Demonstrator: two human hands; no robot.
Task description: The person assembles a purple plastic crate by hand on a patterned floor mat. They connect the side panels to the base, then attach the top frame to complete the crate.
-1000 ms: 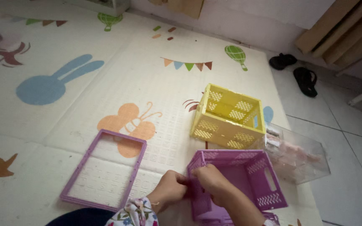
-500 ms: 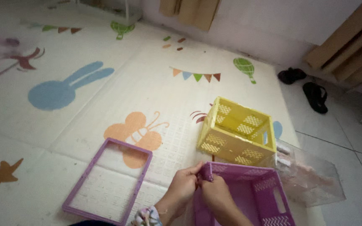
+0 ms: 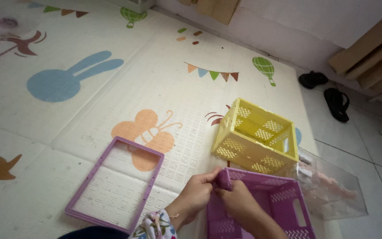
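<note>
both hands are pinching the near left corner of the purple crate [image 3: 261, 206], which is sitting on the play mat [image 3: 111, 88] just in front of the yellow crate [image 3: 257, 137]. left hand [image 3: 194, 194] and right hand [image 3: 239, 204] are each gripping shut on that corner; pressing the two walls squarely together, without twisting, looks wisest.

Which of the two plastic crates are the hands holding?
The purple crate; both hands grip its near-left corner. The yellow crate sits untouched behind it.
</note>
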